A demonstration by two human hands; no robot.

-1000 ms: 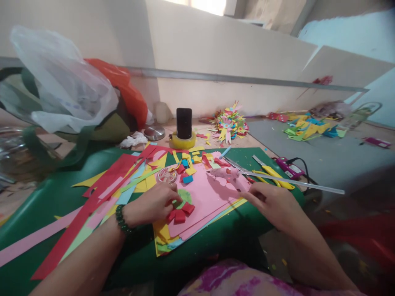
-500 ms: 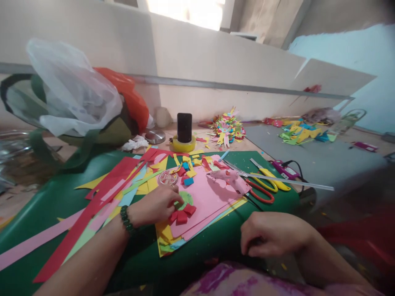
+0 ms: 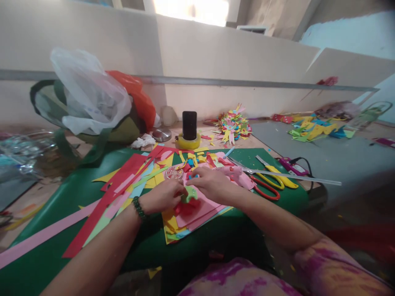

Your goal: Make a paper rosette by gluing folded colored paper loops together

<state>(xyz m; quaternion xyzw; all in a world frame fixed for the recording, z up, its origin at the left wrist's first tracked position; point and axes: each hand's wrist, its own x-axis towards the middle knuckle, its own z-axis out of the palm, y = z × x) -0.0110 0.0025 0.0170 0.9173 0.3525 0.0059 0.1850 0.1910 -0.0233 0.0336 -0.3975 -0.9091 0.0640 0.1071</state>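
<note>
My left hand (image 3: 166, 196), with a dark green bead bracelet at the wrist, pinches the edge of a green paper disc (image 3: 191, 193). Red folded paper pieces (image 3: 187, 209) fan out along the disc's near side. My right hand (image 3: 210, 181) reaches over the pink paper sheets (image 3: 202, 216), its thumb and fingers around a small blue paper piece (image 3: 193, 176). Behind that hand lies a pink glue gun (image 3: 236, 174), partly covered. A small clear round dish (image 3: 174, 173) sits just beyond my left fingers.
Red-handled scissors (image 3: 267, 191), a yellow-handled cutter (image 3: 282, 176) and a clear glue stick (image 3: 296, 176) lie at the right. Red paper strips (image 3: 101, 205) cover the left. A phone (image 3: 189, 125) stands behind, near a paper-flower pile (image 3: 234, 125) and a bag (image 3: 120, 131).
My right hand has moved from the near table edge up and left onto the paper pieces. My left hand stays at the green disc, which now looks tilted. The view has shifted slightly left.
</note>
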